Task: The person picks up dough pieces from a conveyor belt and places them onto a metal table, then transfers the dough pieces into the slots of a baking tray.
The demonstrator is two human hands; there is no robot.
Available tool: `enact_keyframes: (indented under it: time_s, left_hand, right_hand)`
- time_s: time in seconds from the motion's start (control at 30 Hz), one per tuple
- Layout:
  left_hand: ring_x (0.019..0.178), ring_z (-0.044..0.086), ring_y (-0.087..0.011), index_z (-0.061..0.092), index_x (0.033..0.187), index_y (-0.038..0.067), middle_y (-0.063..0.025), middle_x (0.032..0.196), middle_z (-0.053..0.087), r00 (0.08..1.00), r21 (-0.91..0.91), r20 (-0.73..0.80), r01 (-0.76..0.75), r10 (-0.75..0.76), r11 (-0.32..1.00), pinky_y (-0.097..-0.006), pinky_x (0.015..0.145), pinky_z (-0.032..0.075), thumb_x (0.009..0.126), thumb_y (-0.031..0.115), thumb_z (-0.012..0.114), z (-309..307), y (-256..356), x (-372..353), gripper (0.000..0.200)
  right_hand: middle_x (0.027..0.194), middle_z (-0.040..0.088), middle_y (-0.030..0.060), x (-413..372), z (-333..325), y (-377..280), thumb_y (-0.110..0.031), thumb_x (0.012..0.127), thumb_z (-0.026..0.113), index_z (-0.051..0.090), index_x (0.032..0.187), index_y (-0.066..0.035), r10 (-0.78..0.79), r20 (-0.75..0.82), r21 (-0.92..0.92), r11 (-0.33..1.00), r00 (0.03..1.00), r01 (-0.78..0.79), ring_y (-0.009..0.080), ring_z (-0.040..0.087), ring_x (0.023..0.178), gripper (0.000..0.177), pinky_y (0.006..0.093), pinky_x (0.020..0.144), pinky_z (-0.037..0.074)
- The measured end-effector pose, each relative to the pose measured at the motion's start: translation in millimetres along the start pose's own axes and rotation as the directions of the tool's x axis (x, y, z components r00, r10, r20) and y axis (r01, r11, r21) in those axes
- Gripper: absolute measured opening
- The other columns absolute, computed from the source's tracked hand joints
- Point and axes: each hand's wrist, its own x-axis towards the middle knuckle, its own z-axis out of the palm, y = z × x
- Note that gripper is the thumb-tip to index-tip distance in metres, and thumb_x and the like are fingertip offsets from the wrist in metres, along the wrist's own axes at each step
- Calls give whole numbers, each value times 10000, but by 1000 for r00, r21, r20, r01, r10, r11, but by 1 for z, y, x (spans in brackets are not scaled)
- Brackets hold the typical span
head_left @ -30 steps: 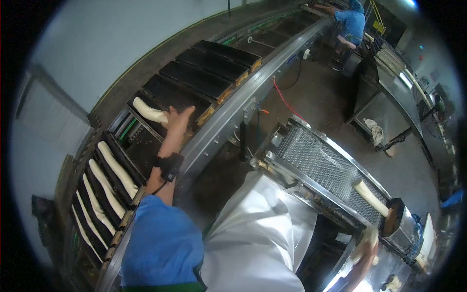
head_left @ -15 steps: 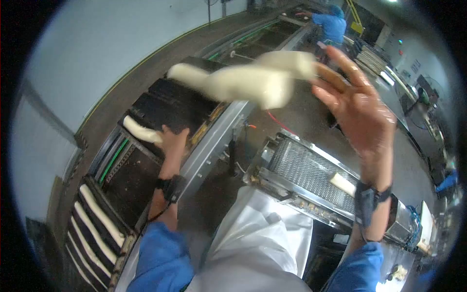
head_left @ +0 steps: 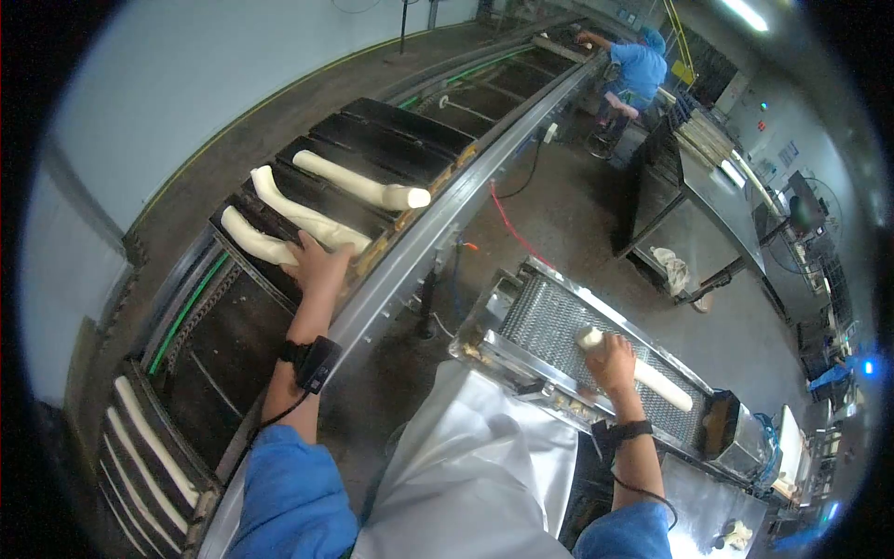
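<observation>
My left hand (head_left: 318, 264) rests on the near ends of two long dough pieces, a short one (head_left: 253, 239) and a longer one (head_left: 303, 215), lying in a black baking tray (head_left: 328, 197) on the curved conveyor (head_left: 419, 250). A third dough piece (head_left: 363, 187) lies across the far slots of that tray. My right hand (head_left: 611, 355) is closed on a dough roll (head_left: 643, 373) lying on the metal mesh belt (head_left: 549, 321) in front of me.
A tray with several dough strips (head_left: 149, 455) sits lower left on the conveyor. Empty black trays (head_left: 424, 126) follow further along. A co-worker in blue (head_left: 634, 65) stands at the far end. A steel table (head_left: 708, 200) stands right; bare floor lies between.
My right hand threw a dough piece onto the tray and dropped to the mesh belt, closing on a new roll. My left hand stayed on the tray, which moved along the conveyor.
</observation>
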Motion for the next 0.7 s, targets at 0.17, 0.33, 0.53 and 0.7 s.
enact_keyframes:
  time_s: [0.17,0.33,0.53,0.7]
  left_hand:
    - [1384,27,-558,123,1501,16,-276,1540,46,1000,-17,-1,18,-19,1000,-582,1127,210,735,400,710,1,8,-4,1039]
    - [1388,23,-550,124,1503,26,-269,1542,45,1000,-12,-10,23,-23,1000,-592,1117,227,738,399,712,-4,14,-11,1034]
    - [1386,11,-553,131,1501,17,-278,1538,45,1000,-26,-14,23,-24,999,-588,1135,158,745,397,705,-2,11,-10,1023]
    - [1384,-3,-556,145,1499,8,-298,1532,53,1000,-51,-10,-25,24,998,-569,1150,84,745,417,697,-13,-1,-10,1020]
  right_hand:
    - [938,637,170,2,-34,-37,-240,692,699,649,926,-55,-103,139,-262,955,985,137,345,629,918,302,461,786,504]
    - [864,698,141,63,-138,-50,-239,747,724,654,954,-9,176,-250,536,844,952,-15,246,677,779,317,370,687,533]
    - [1330,511,227,82,-281,-117,-213,848,687,310,1447,-31,-185,-390,903,-267,902,336,329,532,1211,731,439,1034,438]
    - [1480,332,229,77,-277,-151,-181,791,725,246,1494,-86,-331,-417,908,-113,846,404,368,337,1368,856,474,1118,327]
